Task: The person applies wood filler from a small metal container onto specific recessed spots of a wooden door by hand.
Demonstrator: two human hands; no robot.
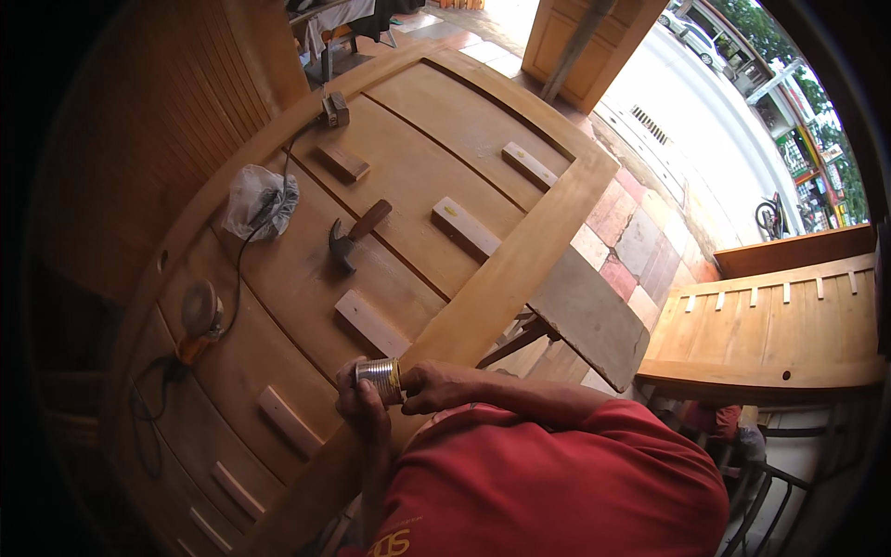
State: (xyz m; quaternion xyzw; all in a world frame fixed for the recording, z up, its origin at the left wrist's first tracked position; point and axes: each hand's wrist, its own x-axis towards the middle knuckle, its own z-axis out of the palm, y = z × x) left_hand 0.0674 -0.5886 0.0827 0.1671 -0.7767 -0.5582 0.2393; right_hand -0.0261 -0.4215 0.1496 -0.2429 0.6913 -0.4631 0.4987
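My left hand [362, 400] is wrapped around a ribbed metal tin can [379, 379], tipped on its side in the grip. Yellow residue marks the can's rim at its right end. Right at that end sits my right hand [435, 386], its fingers curled; whether they hold something is hidden. Both hands are over the near rail of a large wooden door panel [515, 254] lying flat. Pale wooden blocks [372, 324] stand in a row along this rail, and a few, such as one block [465, 226], carry yellow smears.
On the panel lie a claw hammer [355, 237], a wood block [342, 161], a plastic bag [261, 202] and a corded disc sander [200, 317]. A worn board [592, 317] juts out at the right. Another wooden door panel [766, 320] lies beyond, near the street.
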